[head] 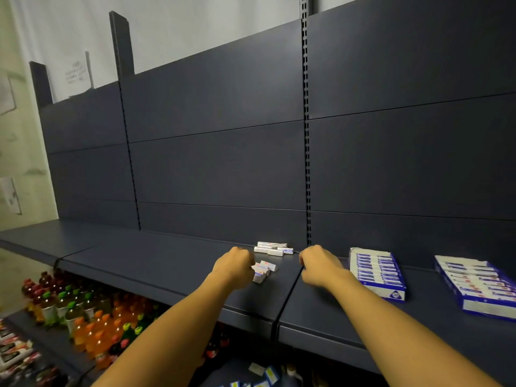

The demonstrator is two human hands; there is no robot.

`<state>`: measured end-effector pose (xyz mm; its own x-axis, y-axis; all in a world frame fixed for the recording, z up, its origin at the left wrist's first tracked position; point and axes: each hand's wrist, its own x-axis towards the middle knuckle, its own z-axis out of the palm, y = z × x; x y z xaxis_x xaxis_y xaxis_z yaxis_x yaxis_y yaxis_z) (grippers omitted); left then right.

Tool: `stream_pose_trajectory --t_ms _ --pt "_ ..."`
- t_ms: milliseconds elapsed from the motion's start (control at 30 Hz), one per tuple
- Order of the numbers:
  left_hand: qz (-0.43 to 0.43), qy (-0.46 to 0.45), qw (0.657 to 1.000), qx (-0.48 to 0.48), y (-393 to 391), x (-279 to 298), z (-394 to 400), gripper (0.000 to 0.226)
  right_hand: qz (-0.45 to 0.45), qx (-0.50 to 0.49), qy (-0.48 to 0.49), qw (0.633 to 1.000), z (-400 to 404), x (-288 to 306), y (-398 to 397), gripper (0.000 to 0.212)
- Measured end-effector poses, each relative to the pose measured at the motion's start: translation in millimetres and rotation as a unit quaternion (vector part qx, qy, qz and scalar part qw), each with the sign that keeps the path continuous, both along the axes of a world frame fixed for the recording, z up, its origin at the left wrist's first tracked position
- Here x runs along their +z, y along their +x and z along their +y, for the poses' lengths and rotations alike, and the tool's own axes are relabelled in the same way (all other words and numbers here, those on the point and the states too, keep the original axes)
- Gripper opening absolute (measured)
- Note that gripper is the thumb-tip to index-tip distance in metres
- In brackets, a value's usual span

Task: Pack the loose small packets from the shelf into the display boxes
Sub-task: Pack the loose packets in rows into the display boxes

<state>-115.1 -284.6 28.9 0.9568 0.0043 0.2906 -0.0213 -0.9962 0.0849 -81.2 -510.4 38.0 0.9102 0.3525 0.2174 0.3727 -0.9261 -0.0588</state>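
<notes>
Cardboard stock, small format. Loose small packets, near cluster (pixel 264 270): white with blue and red print, lying jumbled on the dark shelf (pixel 167 263), touching the left hand (pixel 234 268). Loose small packets, far cluster (pixel 273 248): long white cartons stacked against the back panel (pixel 217 169), just beyond both hands.

Display boxes: near display box (pixel 377 275), blue and white, open-topped, rows of packets already inside, just beside the right hand (pixel 321 268). Far display box (pixel 474 286), same type, also filled in rows, further right, apart from the first.

Hands: left hand knuckles-up, fingers curled at the near cluster; it appears to pinch one or more packets, though the fingertips are hidden. Right hand fingers curled downward over the shelf seam; whether it holds anything cannot be told.

Handling, judged: packets are light, stiff-walled, smooth-faced, likely to slide on the painted metal and to crush at the corners if squeezed hard. Take each across its long flat faces between thumb and fingers, or gather several side by side, keeping the print aligned for the rows.

Lower shelf: bottled drinks (pixel 83 317), orange, green and red caps.
</notes>
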Motion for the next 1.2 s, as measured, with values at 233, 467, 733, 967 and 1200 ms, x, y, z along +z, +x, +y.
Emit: stream_pose_trajectory --t_ms 233,467,733,967,1200 --pt "-0.015 -0.027 0.999 -0.019 26 -10 29 0.033 -0.007 0.017 0.01 1.0 37 -7 24 0.026" --pt "-0.04 -0.045 0.996 -0.068 58 -19 44 0.037 -0.021 0.043 0.052 0.998 62 -20 51 0.026" --pt "-0.078 -0.062 0.989 -0.11 83 -26 57 0.036 -0.043 0.071 0.109 0.991 72 -35 73 0.031" --pt "-0.081 -0.084 0.976 -0.183 116 -26 63 0.03 -0.048 0.068 0.136 0.987 82 -38 91 0.026" --pt "-0.055 -0.104 0.957 -0.264 149 -44 70 0.037 -0.074 0.053 0.175 0.98 88 -52 101 0.023"
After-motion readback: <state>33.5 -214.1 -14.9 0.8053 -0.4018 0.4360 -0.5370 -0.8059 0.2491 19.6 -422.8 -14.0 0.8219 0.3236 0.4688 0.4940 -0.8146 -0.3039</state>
